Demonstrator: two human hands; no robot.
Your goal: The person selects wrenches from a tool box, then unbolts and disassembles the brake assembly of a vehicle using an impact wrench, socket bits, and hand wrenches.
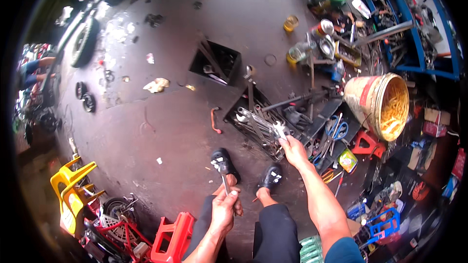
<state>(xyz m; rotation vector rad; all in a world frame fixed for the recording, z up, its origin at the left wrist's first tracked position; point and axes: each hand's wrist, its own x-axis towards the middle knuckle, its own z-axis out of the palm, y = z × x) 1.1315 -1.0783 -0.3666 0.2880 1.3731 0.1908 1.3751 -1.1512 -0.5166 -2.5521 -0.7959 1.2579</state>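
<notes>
My left hand [224, 210] is closed round a slim metal tool [224, 181] that points up and away from me; its far end is too small to name for certain. Farther out, my right hand [295, 151] grips a silver open-end wrench [279, 129], its jaws facing away from my fingers. Below that wrench lies a dark metal toolbox tray [234, 105] packed with several wrenches [257, 120] and long tools. An orange-red bent bar [213, 119] rests on the floor left of the tray.
A second dark box [200, 65] holding tools stands farther off. At right are blue-handled scissors [336, 127], a tilted bucket [363, 98], a red stand [368, 144] and a blue shelf rack [414, 24]. A red stool [171, 238] and yellow chair [73, 185] stand at lower left.
</notes>
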